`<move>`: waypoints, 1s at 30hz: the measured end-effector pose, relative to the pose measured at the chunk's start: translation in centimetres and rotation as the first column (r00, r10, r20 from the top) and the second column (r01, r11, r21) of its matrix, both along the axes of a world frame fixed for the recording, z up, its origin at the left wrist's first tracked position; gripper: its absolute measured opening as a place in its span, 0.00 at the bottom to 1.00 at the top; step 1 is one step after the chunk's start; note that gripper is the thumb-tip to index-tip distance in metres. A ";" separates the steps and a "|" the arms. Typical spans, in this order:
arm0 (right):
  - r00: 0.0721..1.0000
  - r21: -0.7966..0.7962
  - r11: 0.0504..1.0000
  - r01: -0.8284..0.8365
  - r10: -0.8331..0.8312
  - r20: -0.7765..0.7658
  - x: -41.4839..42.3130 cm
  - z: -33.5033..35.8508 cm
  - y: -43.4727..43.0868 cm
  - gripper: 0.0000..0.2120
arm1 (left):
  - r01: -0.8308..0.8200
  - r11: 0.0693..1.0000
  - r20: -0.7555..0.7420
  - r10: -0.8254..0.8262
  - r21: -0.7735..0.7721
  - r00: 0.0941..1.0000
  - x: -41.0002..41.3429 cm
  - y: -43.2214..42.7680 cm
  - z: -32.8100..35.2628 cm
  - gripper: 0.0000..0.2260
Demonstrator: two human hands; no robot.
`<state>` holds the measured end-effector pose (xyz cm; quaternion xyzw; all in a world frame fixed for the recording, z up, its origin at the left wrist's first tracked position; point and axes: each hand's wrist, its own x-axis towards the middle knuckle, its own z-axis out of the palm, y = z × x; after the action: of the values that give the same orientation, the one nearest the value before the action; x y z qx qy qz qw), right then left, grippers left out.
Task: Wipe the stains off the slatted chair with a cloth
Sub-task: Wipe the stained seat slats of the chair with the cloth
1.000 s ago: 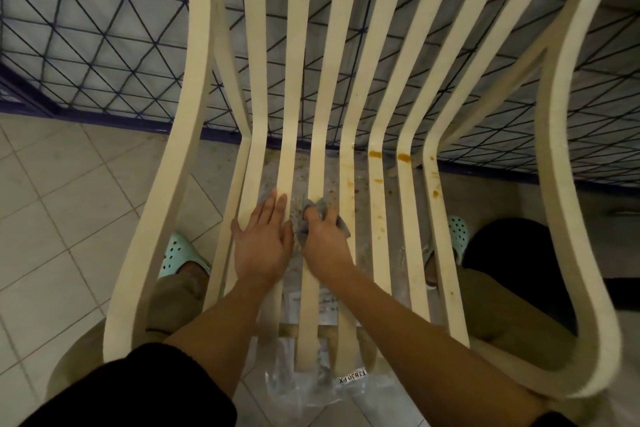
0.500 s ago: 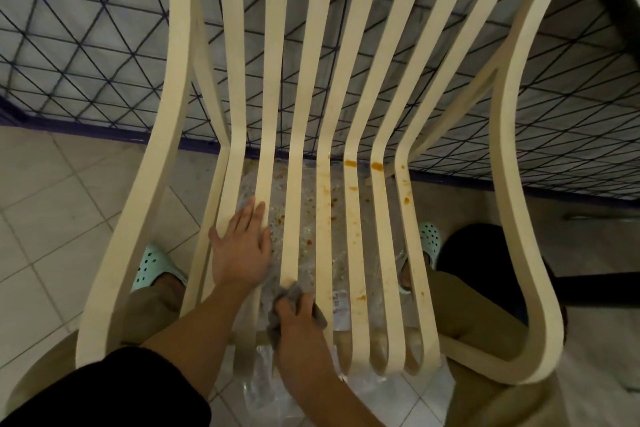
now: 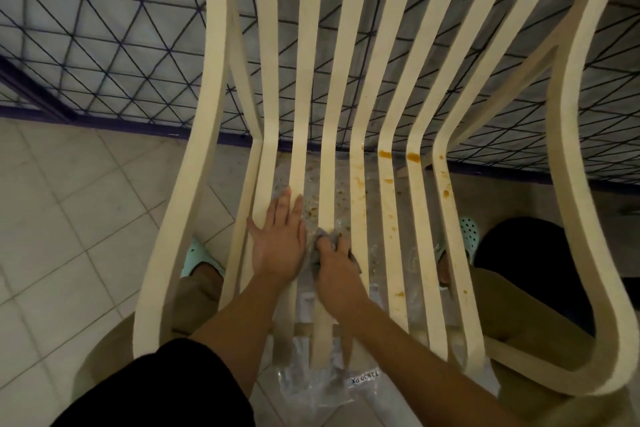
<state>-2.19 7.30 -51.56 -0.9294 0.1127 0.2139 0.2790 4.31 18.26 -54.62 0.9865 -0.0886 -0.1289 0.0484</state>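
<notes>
The cream slatted chair point(image 3: 214, 87) fills the view, its seat slats running toward me. Orange-brown stains point(image 3: 385, 153) dot the right-hand slats near the bend and further down. My right hand point(image 3: 337, 274) grips a small grey cloth point(image 3: 329, 237) and presses it on a middle slat. My left hand point(image 3: 278, 243) lies flat with fingers straight on the slats just left of the cloth.
A clear plastic sheet point(image 3: 322, 381) with spatter lies on the tiled floor point(image 3: 69, 218) under the seat. A dark metal grille point(image 3: 104, 45) stands behind the chair. My feet in pale green clogs point(image 3: 469, 232) show between slats. A dark round object point(image 3: 519, 246) sits at right.
My right hand with the cloth was at mid-seat, slid toward the seat's front edge, and is now back up the slat beside my left hand. The left hand stayed flat on the slats.
</notes>
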 end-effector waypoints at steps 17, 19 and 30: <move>0.998 -0.190 0.981 -0.050 0.057 0.035 13.9 -1.4 -2.3 0.22 | -0.025 0.986 0.055 0.035 -0.164 0.998 0.3 0.4 -0.5 0.23; 0.999 -0.215 0.976 -0.038 0.041 0.012 15.7 -1.7 -2.5 0.24 | -0.034 0.983 0.074 0.048 -0.180 0.996 0.2 0.5 -0.7 0.23; 0.998 -0.208 0.978 -0.012 0.026 0.063 21.5 -1.1 -3.4 0.23 | -0.075 0.980 0.037 0.083 -0.183 0.996 0.5 0.4 -0.9 0.23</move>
<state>19.33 3.94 -52.64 -0.9609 0.1164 0.1731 0.1822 4.85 18.63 -55.52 0.9833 -0.0619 -0.0963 0.1413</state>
